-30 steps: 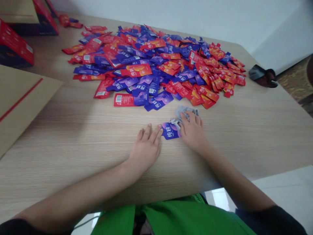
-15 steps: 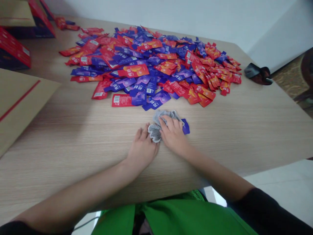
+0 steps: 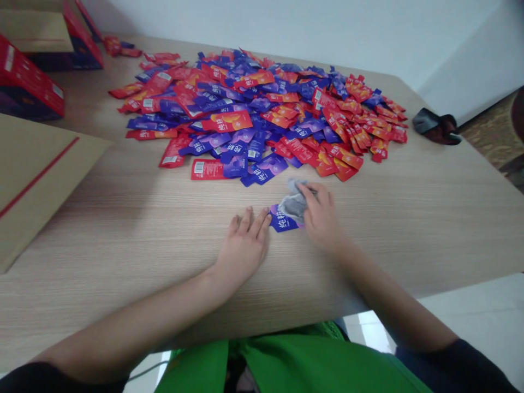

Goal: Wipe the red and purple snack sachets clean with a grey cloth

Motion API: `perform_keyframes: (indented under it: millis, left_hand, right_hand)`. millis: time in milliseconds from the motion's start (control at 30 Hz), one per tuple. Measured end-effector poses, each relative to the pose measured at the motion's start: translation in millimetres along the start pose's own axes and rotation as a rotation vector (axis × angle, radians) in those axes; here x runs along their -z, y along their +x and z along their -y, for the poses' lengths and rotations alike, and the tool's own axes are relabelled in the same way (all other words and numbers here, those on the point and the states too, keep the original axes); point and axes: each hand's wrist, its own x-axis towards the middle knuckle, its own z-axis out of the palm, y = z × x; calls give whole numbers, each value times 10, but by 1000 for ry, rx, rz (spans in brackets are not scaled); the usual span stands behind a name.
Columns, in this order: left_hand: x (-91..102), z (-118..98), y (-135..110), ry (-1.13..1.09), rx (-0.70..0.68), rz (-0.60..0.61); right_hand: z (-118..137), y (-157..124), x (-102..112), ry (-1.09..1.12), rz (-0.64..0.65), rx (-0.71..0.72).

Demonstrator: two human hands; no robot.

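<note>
A single purple packet (image 3: 281, 222) lies flat on the table (image 3: 164, 234) between the two hands, lettering upward, nearer the person than the big pile of packets (image 3: 254, 103). The left hand (image 3: 246, 240) rests palm down on the wood, fingers slightly spread and gripping nothing; its fingertips meet the packet's left end, probably to stop it from sliding, though whether they press on top or only against the edge I cannot tell. The right hand (image 3: 323, 218) has its thumb and fingers closed on a crumpled grey cloth (image 3: 293, 206), which hangs over the upper part of the packet and hides some of the lettering. Bunching the cloth like that likely gives the fingers a firm pad to rub with, while the other hand acts as an anchor. The red and purple heap sits toward the wall (image 3: 311, 33), presumably out of the forearms' way. At the left are red-and-dark boxes (image 3: 33, 82) and a cardboard flap (image 3: 49, 185); at the right edge lies a dark object (image 3: 436, 127), too blurred to name.
</note>
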Motion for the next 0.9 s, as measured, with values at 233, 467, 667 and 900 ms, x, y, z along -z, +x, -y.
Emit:
perform_keyframes:
  millis: [233,467,667,900]
  left_hand:
    - [0,-4,-2,6,-10,6]
    - [51,4,42,-17,-3,58]
    - [32,106,115,-104,-49,-3]
    - [162,167,207,-124,-41,-25]
  right_hand:
    - [368,-67,-89,-208,208,115]
    - [-302,-129,113,-270,172,-59]
    - [-353,-83,620,66,168,-133]
    - [-1,-110,708,-128,545,75]
